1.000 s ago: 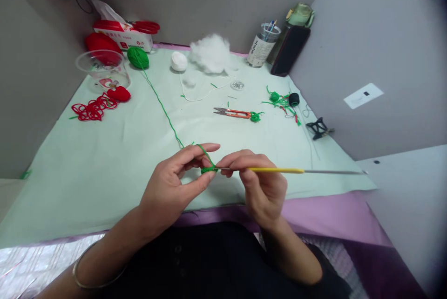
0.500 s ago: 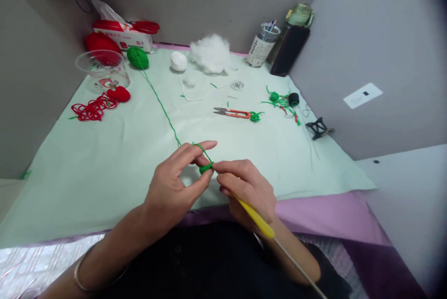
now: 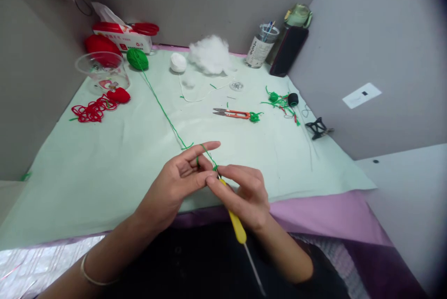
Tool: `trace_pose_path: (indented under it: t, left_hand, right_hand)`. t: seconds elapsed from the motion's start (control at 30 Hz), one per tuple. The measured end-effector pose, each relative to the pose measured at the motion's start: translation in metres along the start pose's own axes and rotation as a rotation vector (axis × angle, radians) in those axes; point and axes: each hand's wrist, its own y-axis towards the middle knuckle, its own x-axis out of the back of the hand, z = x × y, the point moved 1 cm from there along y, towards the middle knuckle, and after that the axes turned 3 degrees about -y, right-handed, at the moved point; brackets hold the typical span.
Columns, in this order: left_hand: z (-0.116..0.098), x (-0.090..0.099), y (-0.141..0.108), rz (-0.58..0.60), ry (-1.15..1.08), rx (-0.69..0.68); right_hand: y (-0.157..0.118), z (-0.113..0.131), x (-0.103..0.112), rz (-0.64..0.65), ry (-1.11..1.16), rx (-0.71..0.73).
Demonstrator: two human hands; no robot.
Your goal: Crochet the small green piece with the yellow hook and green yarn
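Between thumb and fingers, my left hand [image 3: 174, 180] pinches a small green crocheted piece [image 3: 215, 167], mostly hidden by fingertips. Green yarn [image 3: 164, 112] loops over its raised index finger and runs back to a green yarn ball [image 3: 138, 59]. My right hand [image 3: 246, 194] grips a crochet hook with a yellow handle [image 3: 238, 227]; its metal tip is at the green piece, and a metal shaft sticks out below the handle. The fingertips of both hands nearly meet.
Orange thread snips [image 3: 232, 113] lie beyond my hands. Red yarn [image 3: 92, 109] and a clear plastic cup [image 3: 104, 73] are at left, white stuffing [image 3: 210, 54] at the back. Green scraps [image 3: 274, 97], black thread [image 3: 293, 99] and a black stand [image 3: 318, 128] lie at right.
My right hand has turned and the hook handle now points more steeply down, further left. The left index finger is stretched out more, and the green piece is more covered.
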Motion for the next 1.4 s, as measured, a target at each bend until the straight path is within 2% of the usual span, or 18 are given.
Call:
trace_pose_path:
  t: [0.1, 0.27, 0.37, 0.63, 0.83, 0.97, 1.03, 1.13, 1.2, 1.23, 1.3, 1.4]
  left_hand:
    - [-0.003, 0.003, 0.002, 0.018, -0.089, 0.054]
    - [-0.009, 0.009, 0.002, 0.003, 0.06, -0.071]
    - [-0.005, 0.009, 0.001, 0.046, 0.108, -0.097]
    - [0.006, 0.003, 0.002, 0.007, 0.114, -0.1]
    - [0.0, 0.0, 0.004, 0.034, -0.052, 0.044]
    - [-0.001, -0.003, 0.004, 0.028, -0.087, 0.053]
    - [0.002, -0.005, 0.003, -0.001, -0.069, 0.011]
    - [0.007, -0.009, 0.001, -0.067, -0.051, -0.064]
    - [0.01, -0.011, 0.0, -0.058, -0.113, -0.009]
    - [0.01, -0.011, 0.001, -0.031, -0.165, 0.046]
    - [0.008, -0.008, 0.002, 0.019, -0.26, 0.14]
    - [0.002, -0.002, 0.004, 0.026, -0.293, 0.163]
  right_hand:
    - [0.008, 0.003, 0.003, -0.129, 0.205, -0.04]
    - [0.018, 0.006, 0.006, -0.188, 0.748, -0.425]
    - [0.019, 0.005, 0.001, -0.168, 0.922, -0.517]
    - [0.018, 0.002, -0.011, -0.13, 0.937, -0.518]
    - [0.023, -0.001, -0.005, -0.142, 1.047, -0.616]
    - [0.027, -0.002, -0.003, -0.125, 1.045, -0.6]
    - [0.024, -0.001, -0.004, -0.113, 0.903, -0.524]
    - [0.014, 0.003, -0.008, -0.142, 0.406, -0.27]
    - [0.008, 0.006, -0.011, -0.238, 0.168, -0.107]
    - [0.006, 0.006, -0.012, -0.261, 0.147, -0.102]
    - [0.009, 0.005, -0.011, -0.269, 0.264, -0.197]
    - [0.02, 0.003, -0.004, -0.278, 0.58, -0.407]
